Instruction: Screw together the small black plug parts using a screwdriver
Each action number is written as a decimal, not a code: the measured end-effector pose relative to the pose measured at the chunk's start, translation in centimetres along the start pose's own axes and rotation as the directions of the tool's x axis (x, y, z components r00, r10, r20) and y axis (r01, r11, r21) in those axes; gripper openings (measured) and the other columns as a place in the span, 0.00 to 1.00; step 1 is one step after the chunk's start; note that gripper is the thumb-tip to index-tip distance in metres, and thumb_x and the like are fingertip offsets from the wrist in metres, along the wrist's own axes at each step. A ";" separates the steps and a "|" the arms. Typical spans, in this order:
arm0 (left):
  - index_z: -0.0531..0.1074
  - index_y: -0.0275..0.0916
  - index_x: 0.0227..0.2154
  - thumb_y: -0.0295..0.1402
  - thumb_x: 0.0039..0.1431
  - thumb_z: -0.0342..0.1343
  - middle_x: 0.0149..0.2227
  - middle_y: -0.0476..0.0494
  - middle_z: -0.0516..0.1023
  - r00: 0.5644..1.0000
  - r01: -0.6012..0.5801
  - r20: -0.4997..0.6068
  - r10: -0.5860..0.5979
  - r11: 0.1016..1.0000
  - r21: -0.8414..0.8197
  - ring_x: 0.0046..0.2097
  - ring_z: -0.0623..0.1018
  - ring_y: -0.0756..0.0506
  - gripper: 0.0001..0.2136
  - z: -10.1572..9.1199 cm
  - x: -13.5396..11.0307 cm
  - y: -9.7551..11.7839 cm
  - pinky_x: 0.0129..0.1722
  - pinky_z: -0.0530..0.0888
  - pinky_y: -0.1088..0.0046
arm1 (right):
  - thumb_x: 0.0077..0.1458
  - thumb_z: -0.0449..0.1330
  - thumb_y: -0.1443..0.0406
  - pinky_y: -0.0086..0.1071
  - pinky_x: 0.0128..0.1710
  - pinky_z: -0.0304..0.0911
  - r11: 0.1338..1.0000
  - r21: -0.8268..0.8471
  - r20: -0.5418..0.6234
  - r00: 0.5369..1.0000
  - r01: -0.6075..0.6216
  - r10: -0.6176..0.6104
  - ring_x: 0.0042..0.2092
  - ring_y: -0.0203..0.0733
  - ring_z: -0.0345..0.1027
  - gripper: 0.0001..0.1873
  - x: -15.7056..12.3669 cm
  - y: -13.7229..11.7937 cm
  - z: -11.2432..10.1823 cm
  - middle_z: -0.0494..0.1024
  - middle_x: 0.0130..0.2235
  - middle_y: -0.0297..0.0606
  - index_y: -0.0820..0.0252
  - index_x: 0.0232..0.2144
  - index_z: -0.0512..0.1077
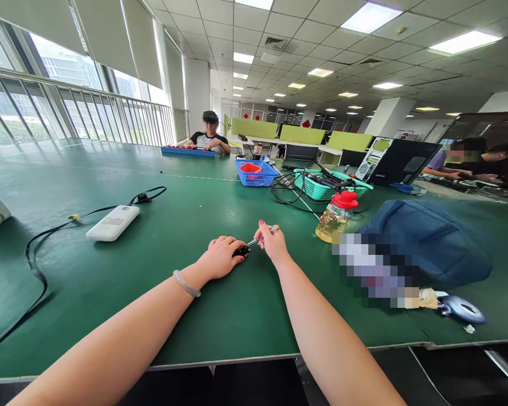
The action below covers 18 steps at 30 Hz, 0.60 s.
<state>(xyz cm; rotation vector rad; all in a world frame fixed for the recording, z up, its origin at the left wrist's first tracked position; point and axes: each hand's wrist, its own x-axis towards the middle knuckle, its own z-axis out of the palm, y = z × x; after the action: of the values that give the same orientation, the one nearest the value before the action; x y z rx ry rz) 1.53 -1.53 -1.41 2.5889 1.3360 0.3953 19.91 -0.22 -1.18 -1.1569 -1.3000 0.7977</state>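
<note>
My left hand [223,256] presses a small black part [242,252] against the green tabletop, its fingers curled over it so that most of the part is covered. What the black part is I cannot make out. In my right hand [272,242] is a slim screwdriver [253,242], pinched between thumb and fingers, with a thin metal shaft and a yellowish handle end. The shaft slants down to the left and its tip meets the black part, or is very close to it.
Right of my hands stands a jar with a red lid [337,217], beside a dark blue bag [427,242]. Farther back are a blue basket [256,176], a green basket [317,189] and tangled cables. A white box-shaped device [113,223] lies left. Another person [209,138] sits opposite.
</note>
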 end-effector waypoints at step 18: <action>0.73 0.50 0.44 0.39 0.64 0.47 0.48 0.44 0.72 1.000 0.016 -0.010 -0.016 0.998 0.055 0.53 0.68 0.39 0.11 -0.6 -4.4 2.4 0.55 0.64 0.53 | 0.53 0.53 0.46 0.30 0.16 0.54 0.970 0.233 -0.379 0.914 -0.061 0.148 0.14 0.34 0.55 0.28 1.1 1.0 -1.9 0.56 0.09 0.28 0.56 0.11 0.64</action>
<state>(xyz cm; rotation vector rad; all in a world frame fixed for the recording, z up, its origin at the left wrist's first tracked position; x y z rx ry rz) 0.73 -6.42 -0.73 2.6222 1.3889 0.3739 22.09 0.72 -1.54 -1.1459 -0.8007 0.7186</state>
